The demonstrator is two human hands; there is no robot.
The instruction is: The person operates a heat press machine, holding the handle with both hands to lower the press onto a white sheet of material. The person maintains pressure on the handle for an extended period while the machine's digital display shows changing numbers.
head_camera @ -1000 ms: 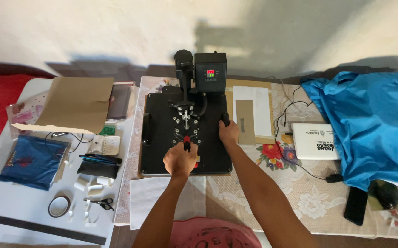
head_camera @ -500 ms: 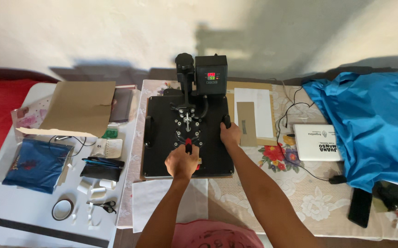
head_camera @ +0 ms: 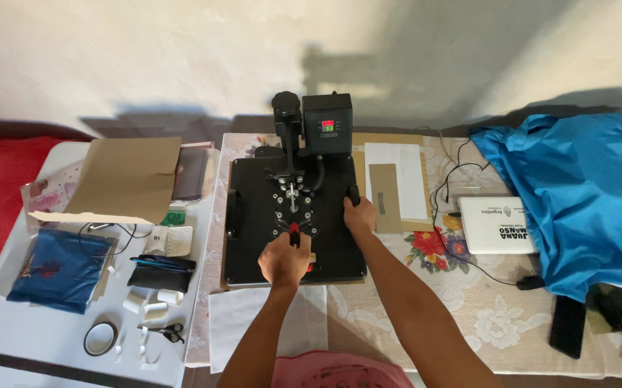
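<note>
A black heat press lies flat on the table in front of me, its control box with a lit red display at the back. My left hand is closed around the red-tipped lever handle at the front middle of the top plate. My right hand grips the black side handle on the press's right edge. A white sheet sticks out from under the press at the front.
Brown cardboard, a folded blue cloth in a bag, a tape roll, scissors and a ruler lie on the white table at left. Right of the press are paper sheets, a white laptop, cables, a blue fabric heap and a black phone.
Both hands keep their grips on the press. The view has shifted slightly; nothing else visibly moved.
</note>
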